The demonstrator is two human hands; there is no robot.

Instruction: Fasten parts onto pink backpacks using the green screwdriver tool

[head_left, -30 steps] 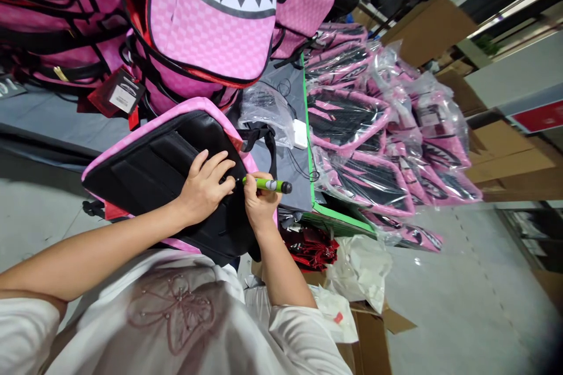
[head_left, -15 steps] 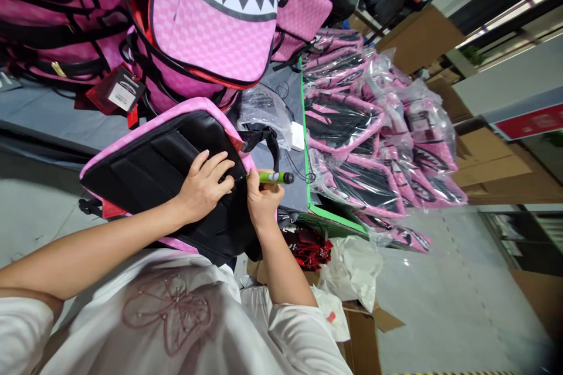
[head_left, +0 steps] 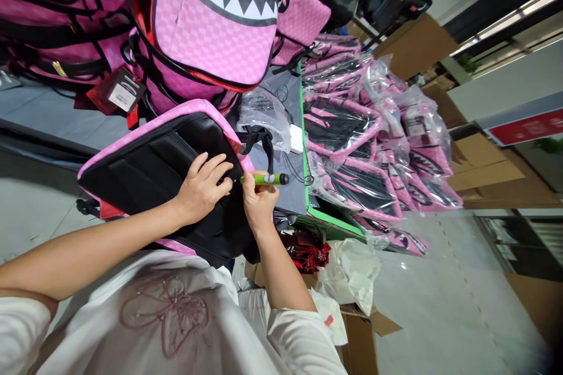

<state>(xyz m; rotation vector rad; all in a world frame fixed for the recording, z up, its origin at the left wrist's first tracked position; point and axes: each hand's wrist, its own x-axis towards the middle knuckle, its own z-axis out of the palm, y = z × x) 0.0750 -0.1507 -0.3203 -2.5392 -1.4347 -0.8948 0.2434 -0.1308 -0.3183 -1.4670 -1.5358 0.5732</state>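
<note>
A black-backed, pink-edged backpack (head_left: 149,167) lies in front of me with its padded back facing up. My left hand (head_left: 206,187) rests on the black padding, fingers spread and pressed lightly against it. In my right hand (head_left: 260,199) is a green marker pen (head_left: 269,179), pinched between thumb and fingers. Its dark end points right, while its other end points left, close to the bag's surface near my left fingertips. Whether the tip touches the fabric I cannot tell. A black strap (head_left: 259,143) sticks out beyond the bag's upper right edge.
Pink backpacks with a shark-mouth print (head_left: 215,29) stand at the back of the grey table (head_left: 44,108); a tag (head_left: 125,91) hangs there. Plastic-wrapped backpacks (head_left: 343,123) are piled beyond the green table edge (head_left: 305,187). Cardboard boxes (head_left: 484,155) and a white plastic bag (head_left: 352,269) are at right.
The view has shifted slightly. My right hand and the marker pen have moved a little to the left; my left hand stays on the padding.
</note>
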